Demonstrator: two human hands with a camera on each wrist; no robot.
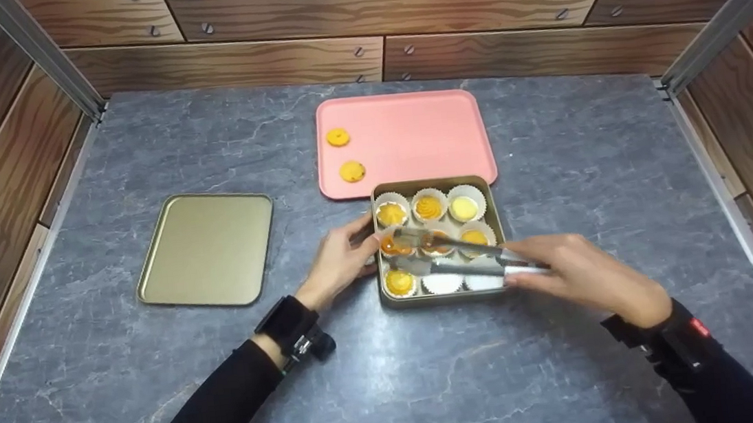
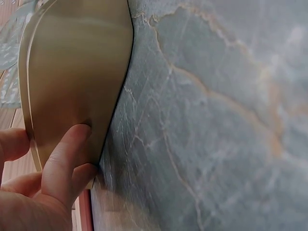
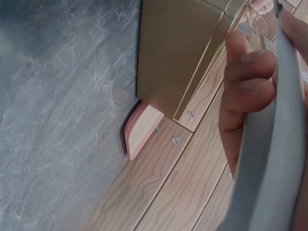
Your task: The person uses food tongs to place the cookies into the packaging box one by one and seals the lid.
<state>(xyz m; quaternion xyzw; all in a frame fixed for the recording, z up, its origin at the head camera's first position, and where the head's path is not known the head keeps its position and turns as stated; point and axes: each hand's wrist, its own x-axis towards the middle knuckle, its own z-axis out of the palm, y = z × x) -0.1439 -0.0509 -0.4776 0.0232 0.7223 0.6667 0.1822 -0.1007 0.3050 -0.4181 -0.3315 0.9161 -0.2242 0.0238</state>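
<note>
A gold square tin (image 1: 445,298) holds several cookies in white paper cups; the two front cups at the middle and right show bare white paper. My left hand (image 1: 338,260) rests against the tin's left side, its fingertips (image 2: 79,132) touching the metal wall. My right hand (image 1: 579,275) grips metal tongs (image 1: 468,268) whose arms stand apart. The tong tips overlap the left and middle cups of the middle row, around a jam-centred cookie (image 1: 390,245). No cookie shows between the tips. The tong arms partly hide the middle and front cups.
Behind the tin lies a pink tray (image 1: 418,138) with a ring-shaped cookie (image 1: 337,137) and a round cookie (image 1: 352,171) at its left side. The gold lid (image 1: 208,252) lies flat to the left. Wood-patterned panels (image 1: 279,58) border the grey marbled table (image 1: 394,389).
</note>
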